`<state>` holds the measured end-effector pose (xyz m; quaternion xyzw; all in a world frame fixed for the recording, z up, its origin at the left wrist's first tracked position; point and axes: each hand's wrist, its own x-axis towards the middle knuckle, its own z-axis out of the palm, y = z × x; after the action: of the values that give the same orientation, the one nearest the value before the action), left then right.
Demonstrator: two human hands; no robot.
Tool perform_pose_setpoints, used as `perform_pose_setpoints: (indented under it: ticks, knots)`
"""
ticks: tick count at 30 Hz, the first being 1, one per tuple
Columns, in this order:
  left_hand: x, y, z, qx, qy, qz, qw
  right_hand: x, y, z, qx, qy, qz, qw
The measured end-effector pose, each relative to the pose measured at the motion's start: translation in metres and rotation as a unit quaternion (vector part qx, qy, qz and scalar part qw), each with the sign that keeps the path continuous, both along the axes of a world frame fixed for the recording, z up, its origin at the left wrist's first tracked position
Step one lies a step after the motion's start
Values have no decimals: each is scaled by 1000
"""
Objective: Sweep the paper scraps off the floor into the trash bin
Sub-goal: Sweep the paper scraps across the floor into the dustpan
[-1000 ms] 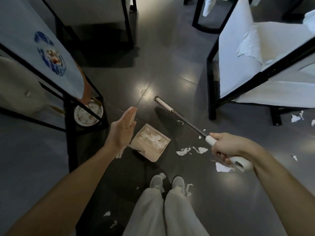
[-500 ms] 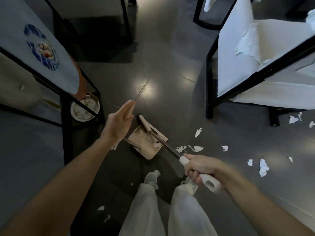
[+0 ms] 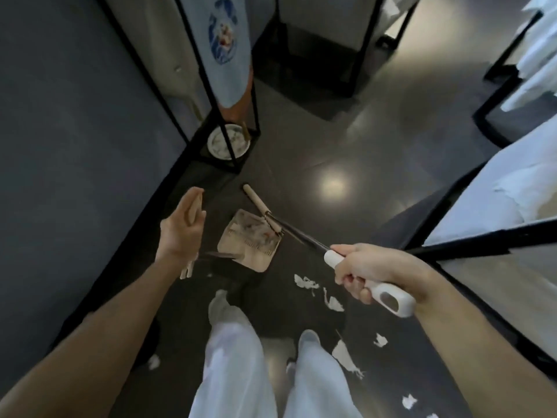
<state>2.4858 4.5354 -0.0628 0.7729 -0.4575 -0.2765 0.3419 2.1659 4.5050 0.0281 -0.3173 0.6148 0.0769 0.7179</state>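
Right hand wraps the broom by its white grip, head resting at the dustpan; left hand clasps what appears to be the dustpan's handle top; paper scraps, likely feather-light and easily scattered, litter the floor near the feet; trash bin stands beyond.

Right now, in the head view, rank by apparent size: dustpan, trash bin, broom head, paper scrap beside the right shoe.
1. dustpan.
2. trash bin, farther off, so likely bigger than it looks.
3. broom head and paper scrap: long and thin against short and broad, too close to rank.
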Motion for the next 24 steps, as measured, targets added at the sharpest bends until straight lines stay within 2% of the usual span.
perform_pose_setpoints:
  ticks: [3,7,13,20,24]
  knots:
    - [-17,58,15,-25,14,92,995,-5,3,-1,-8,-1,72,997]
    - [-33,129,20,-5,29,185,982,7,7,-14,-17,0,138,990]
    - [-56,222,13,31,48,240,969,9,31,-39,-56,43,216,974]
    - [-101,303,-4,46,46,231,971,-38,86,-59,-99,108,223,964]
    - [-135,325,-13,31,39,191,980,-89,138,-83,-119,137,278,943]
